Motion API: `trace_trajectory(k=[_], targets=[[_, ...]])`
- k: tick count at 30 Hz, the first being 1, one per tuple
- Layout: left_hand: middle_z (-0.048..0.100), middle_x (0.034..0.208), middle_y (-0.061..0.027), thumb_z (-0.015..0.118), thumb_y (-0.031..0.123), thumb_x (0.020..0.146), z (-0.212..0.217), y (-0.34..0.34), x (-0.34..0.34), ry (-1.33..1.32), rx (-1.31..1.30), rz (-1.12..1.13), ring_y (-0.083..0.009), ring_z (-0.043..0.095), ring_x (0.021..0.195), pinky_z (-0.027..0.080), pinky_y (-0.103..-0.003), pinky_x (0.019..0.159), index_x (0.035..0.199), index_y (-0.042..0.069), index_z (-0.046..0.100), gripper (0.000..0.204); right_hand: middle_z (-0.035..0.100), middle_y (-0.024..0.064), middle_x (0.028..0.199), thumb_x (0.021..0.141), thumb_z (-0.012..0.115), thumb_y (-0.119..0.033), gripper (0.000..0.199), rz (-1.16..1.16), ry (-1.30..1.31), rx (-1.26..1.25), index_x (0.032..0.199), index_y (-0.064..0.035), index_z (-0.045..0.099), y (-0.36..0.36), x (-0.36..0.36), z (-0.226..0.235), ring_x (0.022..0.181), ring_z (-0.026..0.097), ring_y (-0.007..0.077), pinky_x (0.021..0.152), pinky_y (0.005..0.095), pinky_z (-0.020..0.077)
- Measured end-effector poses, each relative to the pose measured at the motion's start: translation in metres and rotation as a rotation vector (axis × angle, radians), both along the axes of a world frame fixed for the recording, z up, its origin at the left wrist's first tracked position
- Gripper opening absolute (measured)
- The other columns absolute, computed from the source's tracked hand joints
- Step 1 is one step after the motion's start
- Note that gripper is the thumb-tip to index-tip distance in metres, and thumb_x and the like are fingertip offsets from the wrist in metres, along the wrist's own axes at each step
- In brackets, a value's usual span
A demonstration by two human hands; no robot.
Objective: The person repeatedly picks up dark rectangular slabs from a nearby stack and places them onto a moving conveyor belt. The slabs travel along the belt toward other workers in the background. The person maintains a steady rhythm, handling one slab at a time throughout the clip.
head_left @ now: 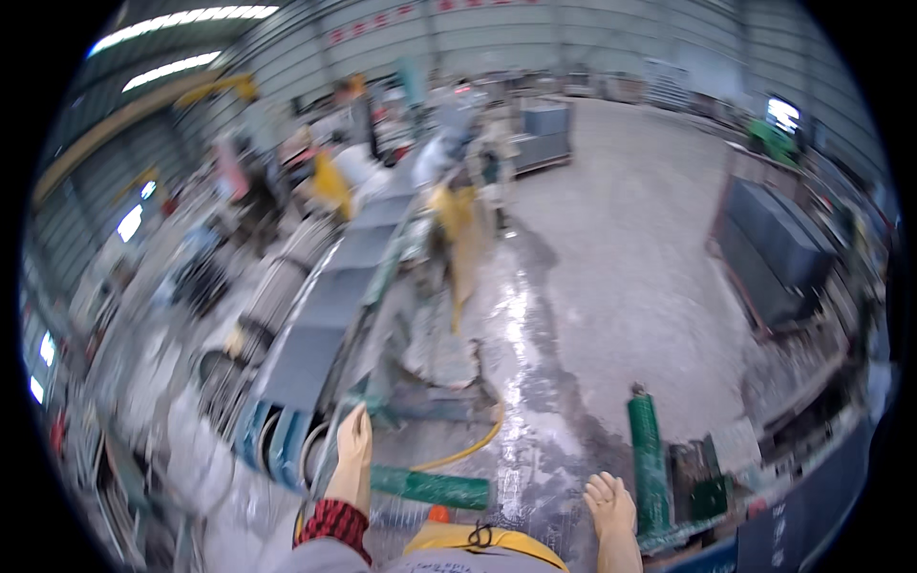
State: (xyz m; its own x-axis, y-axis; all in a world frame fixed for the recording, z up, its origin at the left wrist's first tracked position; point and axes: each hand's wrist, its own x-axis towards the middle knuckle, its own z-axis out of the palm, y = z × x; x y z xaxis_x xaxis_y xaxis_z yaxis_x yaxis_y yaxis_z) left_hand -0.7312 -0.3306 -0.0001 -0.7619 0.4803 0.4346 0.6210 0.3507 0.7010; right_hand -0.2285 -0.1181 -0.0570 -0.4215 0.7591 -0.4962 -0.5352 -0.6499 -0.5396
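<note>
Head view: your left hand (353, 437) is positioned just right of the near end of the conveyor (286, 447), fingers drawn together; whether they pinch anything cannot be told. The nearest dark slab (308, 366) lies on the conveyor, ahead and left of that hand. Your right hand (611, 503), fingers partly curled, grip indeterminable, is well right of the conveyor, near a green cylinder (649, 458).

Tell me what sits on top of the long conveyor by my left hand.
Flat dark grey slabs lie in a row along the conveyor. The surface beneath them is covered and cannot be seen.
</note>
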Motion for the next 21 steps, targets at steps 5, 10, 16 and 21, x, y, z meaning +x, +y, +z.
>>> trace_trajectory(k=[5,10,16,21], targets=[[0.064,0.128,-0.0183,0.063,0.014,0.093,-0.001,-0.075,-0.091,0.191,-0.013,0.287,-0.0361,0.059,0.12,0.043,-0.042,0.107,0.125,0.005,0.064,0.033,0.059,0.0174,0.137,0.106,0.036,-0.037,0.052,0.008,-0.05,-0.018,0.14,-0.0014,0.049,-0.01,-0.073,-0.024,0.118,0.061,0.0328,0.1,0.0451,0.048],[0.057,0.133,-0.0173,0.064,0.018,0.088,0.006,-0.102,-0.163,0.3,-0.38,0.169,-0.0399,0.05,0.122,0.04,-0.047,0.104,0.127,0.008,0.06,0.04,0.056,0.0182,0.139,0.106,0.034,-0.038,0.053,0.132,-0.094,0.027,0.141,0.0002,0.047,-0.026,-0.172,-0.003,0.12,0.058,0.0343,0.102,0.0456,0.0458],[0.055,0.137,-0.0169,0.059,0.018,0.09,0.009,-0.053,-0.221,0.306,-0.429,-0.08,-0.0398,0.046,0.129,0.034,-0.049,0.111,0.131,0.009,0.056,0.042,0.057,0.0207,0.135,0.106,0.04,-0.034,0.05,0.235,-0.051,0.135,0.138,0.0027,0.047,-0.025,-0.265,0.036,0.116,0.059,0.0359,0.1,0.0468,0.0466],[0.056,0.133,-0.0103,0.057,0.022,0.092,-0.004,0.004,-0.271,0.383,-0.449,-0.056,-0.032,0.049,0.125,0.036,-0.045,0.109,0.128,0.009,0.057,0.038,0.066,0.0199,0.117,0.103,0.051,-0.029,0.039,0.169,-0.313,0.111,0.127,0.0016,0.054,-0.043,-0.316,0.059,0.105,0.065,0.0363,0.092,0.0474,0.0519]])
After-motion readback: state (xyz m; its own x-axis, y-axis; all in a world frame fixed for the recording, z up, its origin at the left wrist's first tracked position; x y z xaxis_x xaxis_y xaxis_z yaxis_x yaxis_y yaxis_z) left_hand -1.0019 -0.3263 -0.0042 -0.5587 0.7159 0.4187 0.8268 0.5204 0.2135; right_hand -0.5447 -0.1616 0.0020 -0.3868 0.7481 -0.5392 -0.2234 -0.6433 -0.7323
